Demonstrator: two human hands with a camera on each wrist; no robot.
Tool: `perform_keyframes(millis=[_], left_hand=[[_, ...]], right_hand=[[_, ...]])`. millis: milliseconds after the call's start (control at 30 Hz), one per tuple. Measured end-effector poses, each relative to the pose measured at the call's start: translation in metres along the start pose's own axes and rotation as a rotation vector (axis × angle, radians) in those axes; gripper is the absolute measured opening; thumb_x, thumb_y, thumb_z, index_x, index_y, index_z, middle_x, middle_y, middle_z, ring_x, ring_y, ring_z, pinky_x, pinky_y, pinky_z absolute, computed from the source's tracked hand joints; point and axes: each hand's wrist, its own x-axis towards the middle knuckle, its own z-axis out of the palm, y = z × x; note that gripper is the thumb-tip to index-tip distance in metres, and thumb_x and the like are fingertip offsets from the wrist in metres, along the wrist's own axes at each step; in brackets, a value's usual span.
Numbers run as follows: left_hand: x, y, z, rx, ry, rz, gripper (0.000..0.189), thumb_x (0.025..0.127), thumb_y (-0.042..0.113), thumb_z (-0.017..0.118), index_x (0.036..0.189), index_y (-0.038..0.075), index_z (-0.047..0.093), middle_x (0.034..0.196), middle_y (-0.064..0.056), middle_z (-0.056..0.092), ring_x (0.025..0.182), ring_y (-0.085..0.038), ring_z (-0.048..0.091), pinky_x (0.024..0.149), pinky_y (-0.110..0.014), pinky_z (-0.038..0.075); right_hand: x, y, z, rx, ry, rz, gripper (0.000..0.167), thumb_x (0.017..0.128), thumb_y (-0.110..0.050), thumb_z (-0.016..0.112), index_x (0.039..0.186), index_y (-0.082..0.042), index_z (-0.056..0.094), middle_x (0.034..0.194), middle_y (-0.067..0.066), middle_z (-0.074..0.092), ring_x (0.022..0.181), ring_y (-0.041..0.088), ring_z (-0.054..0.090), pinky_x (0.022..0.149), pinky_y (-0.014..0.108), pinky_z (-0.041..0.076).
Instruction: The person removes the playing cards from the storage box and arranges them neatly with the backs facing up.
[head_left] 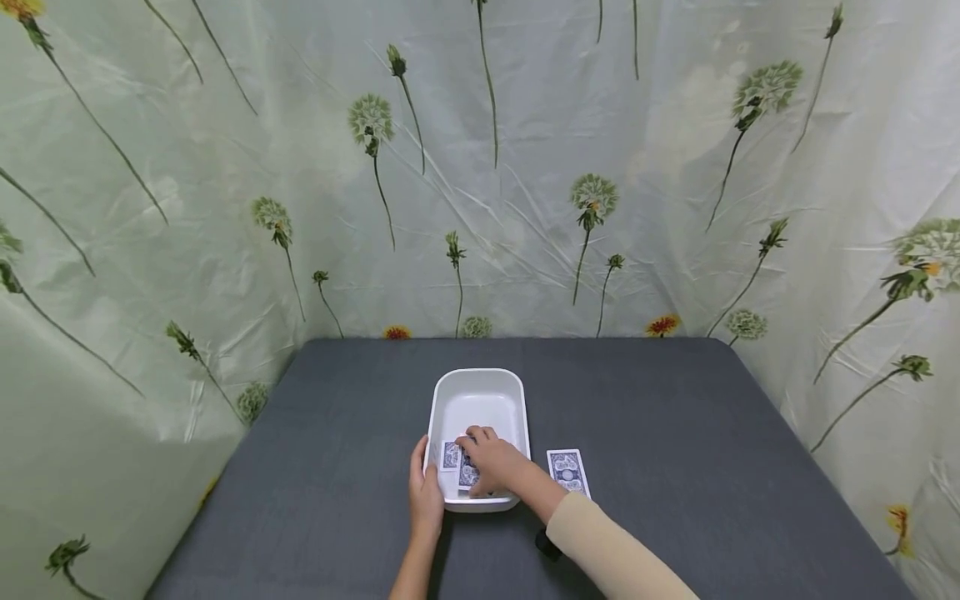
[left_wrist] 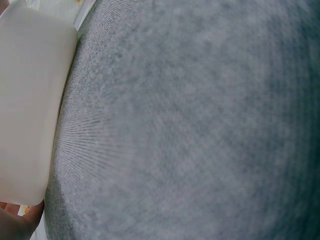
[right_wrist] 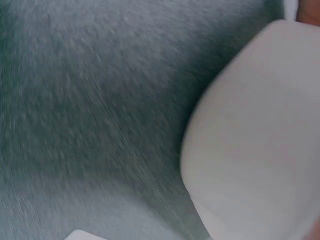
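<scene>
A white plastic tray (head_left: 489, 408) stands on the dark table. My left hand (head_left: 427, 502) grips its near left side, thumb at the rim and fingers along the outer wall. Inside the tray, my right hand (head_left: 497, 460) holds blue-backed playing cards (head_left: 467, 477) between its thumb at the near end and its fingers at the far end. Just left of these, another blue-backed card (head_left: 450, 455) lies face down in the tray. The tray's outer wall (left_wrist: 32, 105) fills the left of the left wrist view; the right wrist view also shows the wall (right_wrist: 255, 135).
More face-down playing cards (head_left: 567, 472) lie on the table right of the tray, partly behind the right forearm. A small black object (head_left: 548, 546) shows beside the right sleeve (head_left: 600, 542). Behind the grey-covered table (head_left: 360, 417) hangs a flowered curtain (head_left: 495, 208).
</scene>
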Motion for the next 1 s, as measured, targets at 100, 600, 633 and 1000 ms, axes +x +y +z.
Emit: perform_keyframes(millis=[100,600,633,1000], left_hand=[[0.001,0.0,0.0,-0.013,-0.007,0.002,0.043,0.09,-0.005,0.033,0.132,0.0,0.041,0.136,-0.021,0.043,0.121,-0.031,0.041,0.085,-0.009,0.033],[0.007,-0.008,0.004,-0.049,0.007,0.005,0.043,0.089,-0.004,0.032,0.132,0.001,0.041,0.134,-0.02,0.046,0.118,-0.032,0.044,0.085,-0.009,0.034],[0.007,-0.007,0.004,-0.049,0.007,0.005,0.043,0.089,-0.004,0.032,0.132,0.0,0.041,0.134,-0.02,0.046,0.118,-0.032,0.044,0.085,-0.009,0.034],[0.004,-0.008,0.003,-0.055,0.017,-0.01,0.044,0.089,-0.004,0.033,0.132,0.001,0.042,0.135,-0.02,0.045,0.121,-0.032,0.043,0.086,-0.007,0.032]], right_hand=[[-0.004,0.007,-0.012,0.068,-0.015,-0.029,0.075,0.064,-0.039,0.078,0.127,-0.015,0.047,0.127,0.008,0.046,0.116,0.024,0.045,0.09,0.032,0.045],[-0.056,0.065,-0.086,0.272,0.057,0.036,0.08,0.068,-0.024,0.079,0.135,-0.007,0.039,0.141,0.016,0.034,0.129,0.034,0.032,0.097,0.047,0.038],[-0.062,0.07,-0.088,0.256,0.059,0.049,0.081,0.068,-0.024,0.079,0.136,-0.007,0.038,0.141,0.015,0.034,0.129,0.034,0.031,0.098,0.047,0.038],[-0.118,0.122,-0.055,0.212,-0.053,0.225,0.089,0.059,-0.015,0.083,0.134,-0.001,0.037,0.135,0.017,0.041,0.123,0.038,0.037,0.092,0.058,0.036]])
